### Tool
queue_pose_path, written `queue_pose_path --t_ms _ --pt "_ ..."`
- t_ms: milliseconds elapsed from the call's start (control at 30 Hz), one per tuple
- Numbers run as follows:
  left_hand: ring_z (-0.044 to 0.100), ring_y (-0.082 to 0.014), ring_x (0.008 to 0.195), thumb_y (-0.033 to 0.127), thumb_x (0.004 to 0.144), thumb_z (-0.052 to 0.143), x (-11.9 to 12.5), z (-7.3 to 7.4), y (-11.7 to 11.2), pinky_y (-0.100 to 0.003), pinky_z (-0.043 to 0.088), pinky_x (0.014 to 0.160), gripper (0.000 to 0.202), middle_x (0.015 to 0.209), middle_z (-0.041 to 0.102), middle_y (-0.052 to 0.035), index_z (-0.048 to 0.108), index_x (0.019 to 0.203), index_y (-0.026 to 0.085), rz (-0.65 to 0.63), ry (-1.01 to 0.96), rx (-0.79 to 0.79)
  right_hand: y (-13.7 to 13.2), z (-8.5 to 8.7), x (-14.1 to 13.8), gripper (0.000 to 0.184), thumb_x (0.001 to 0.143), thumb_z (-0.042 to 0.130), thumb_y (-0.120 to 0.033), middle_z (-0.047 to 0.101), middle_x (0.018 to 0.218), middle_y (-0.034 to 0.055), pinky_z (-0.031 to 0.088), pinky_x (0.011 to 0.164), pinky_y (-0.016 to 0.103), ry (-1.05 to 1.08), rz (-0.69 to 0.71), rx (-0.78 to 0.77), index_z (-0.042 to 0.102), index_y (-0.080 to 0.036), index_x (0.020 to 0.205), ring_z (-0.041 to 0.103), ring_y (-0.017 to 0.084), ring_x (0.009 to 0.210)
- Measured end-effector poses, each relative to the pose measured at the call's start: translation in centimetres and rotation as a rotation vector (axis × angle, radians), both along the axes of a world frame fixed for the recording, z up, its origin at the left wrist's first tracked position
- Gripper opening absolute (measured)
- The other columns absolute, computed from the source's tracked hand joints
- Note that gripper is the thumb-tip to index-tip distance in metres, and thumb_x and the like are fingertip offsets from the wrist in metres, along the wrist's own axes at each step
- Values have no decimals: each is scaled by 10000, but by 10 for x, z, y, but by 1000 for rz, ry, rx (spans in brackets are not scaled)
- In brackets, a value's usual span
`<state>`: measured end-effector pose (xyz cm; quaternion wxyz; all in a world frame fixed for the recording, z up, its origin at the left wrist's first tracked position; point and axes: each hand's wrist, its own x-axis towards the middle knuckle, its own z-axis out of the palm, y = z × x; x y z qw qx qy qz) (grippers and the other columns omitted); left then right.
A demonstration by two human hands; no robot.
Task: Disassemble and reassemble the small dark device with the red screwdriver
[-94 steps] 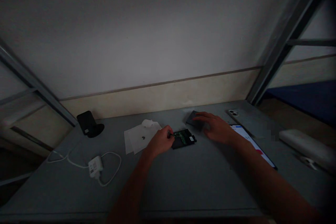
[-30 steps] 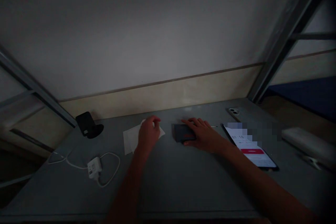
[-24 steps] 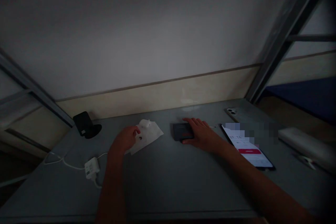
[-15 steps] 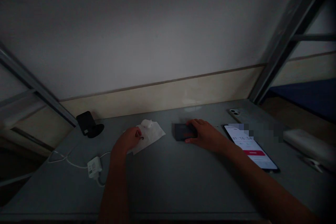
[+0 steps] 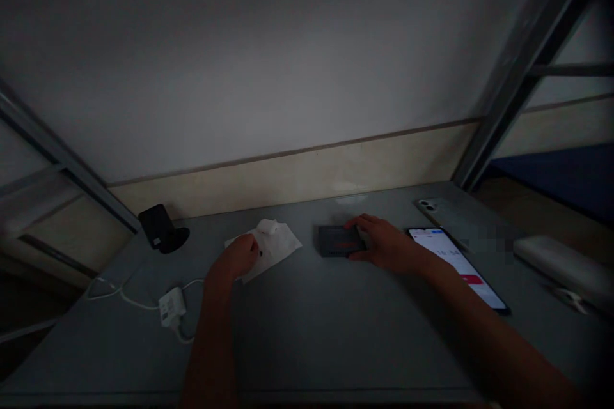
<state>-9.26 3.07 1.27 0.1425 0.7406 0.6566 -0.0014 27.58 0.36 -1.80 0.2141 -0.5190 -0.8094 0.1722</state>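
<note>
My right hand (image 5: 381,244) grips the right end of a small dark flat box (image 5: 339,241), thumb on the near side and fingers on the far side. The box lies on the grey table and bears faint reddish marking. My left hand (image 5: 238,257) rests over the left part of a white tissue (image 5: 281,246), its fingers curled closed. Whatever they may hold is hidden. Beside its fingertips a tiny dark speck shows on the tissue. A white earbud case (image 5: 267,226) sits on the tissue's far edge.
A black folding stand (image 5: 157,227) is at the back left. Nearer is a white adapter (image 5: 171,307) with its cable. To the right lie a lit phone (image 5: 458,268), a second phone (image 5: 428,206) and a pale elongated object (image 5: 561,265). A wall borders the grey table (image 5: 307,332).
My right hand has shifted slightly right along the box, baring more of its top. My left fingers have curled in further over the tissue.
</note>
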Motion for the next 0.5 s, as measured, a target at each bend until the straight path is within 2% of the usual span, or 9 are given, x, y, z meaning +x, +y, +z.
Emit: queue_pose_path --t_ms 67,167,300,367,433,500 --pt "640 -218 844 185 935 410 3 0 -1 -292 420 735 213 941 696 -112 612 867 175 -3 -20 4 -2 6 2 531 775 770 -407 669 1188 123 493 910 395 23 -36 -33 610 -211 1243 652 294 1064" --pt "618 -211 879 181 959 368 15 -1 -2 -287 422 760 196 967 667 -99 563 938 177 -67 -172 46 -6 13 5 439 822 709 -478 710 1098 108 493 797 363 35 -96 -117 645 -243 1187 680 295 996" --pt "546 -173 779 289 1017 333 54 -4 -8 -282 406 745 236 864 598 -34 515 901 194 -234 -430 135 -9 21 6 315 924 571 -462 743 1025 75 466 759 339 65 -64 -175 663 -265 1152 692 271 947" --pt "509 -162 742 354 1025 355 81 -8 -15 -278 393 729 283 805 571 -15 522 861 195 -297 -587 183 -10 23 2 340 988 447 -468 752 971 72 455 736 332 71 -45 -171 690 -247 1076 696 251 872" --pt "498 -157 727 413 1021 383 106 -13 -23 -272 393 707 314 794 579 -16 551 878 190 -275 -790 250 -10 25 -3 446 1018 353 -487 749 895 83 442 701 331 50 -60 -154 710 -225 964 689 245 795" --pt "531 -166 776 448 1007 424 125 -19 -30 -265 407 708 328 814 602 -30 587 905 182 -272 -944 272 -9 24 -6 493 1021 333 -504 741 852 86 435 690 335 37 -71 -128 708 -216 882 680 248 774"
